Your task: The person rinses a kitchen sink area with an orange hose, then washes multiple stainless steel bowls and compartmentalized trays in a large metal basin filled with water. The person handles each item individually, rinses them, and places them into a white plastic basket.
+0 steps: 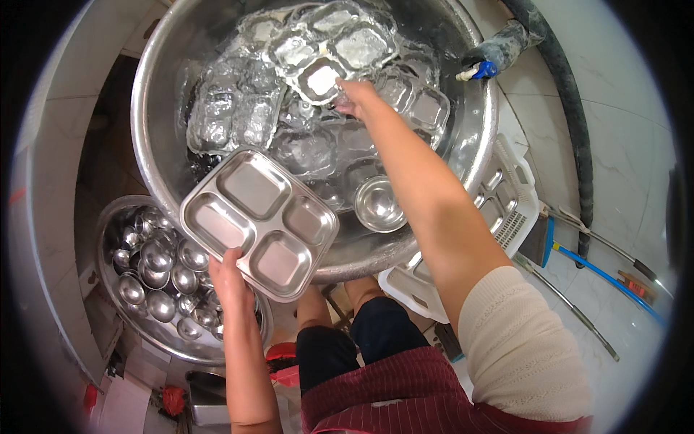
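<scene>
My left hand (234, 279) grips the lower edge of a stainless steel compartment tray (277, 225). It tilts over the near left rim of a large round metal basin (142, 135), above the water. Inside the basin, my right hand (355, 99) has its fingers at the near corner of another compartment tray (359, 46), wet and partly under water. More submerged trays (236, 111) lie to its left, their outlines broken by ripples. A round steel bowl (379, 204) sits near the basin's near side, partly hidden by my right forearm.
A metal bowl-shaped tub (103, 244) holding several small steel bowls (161, 306) stands at the lower left. White plastic baskets (523, 211) with trays stand at the right. A blue-handled tap (484, 70) and dark hose (574, 130) reach the basin's right rim. Long-handled tools (602, 271) lie beyond.
</scene>
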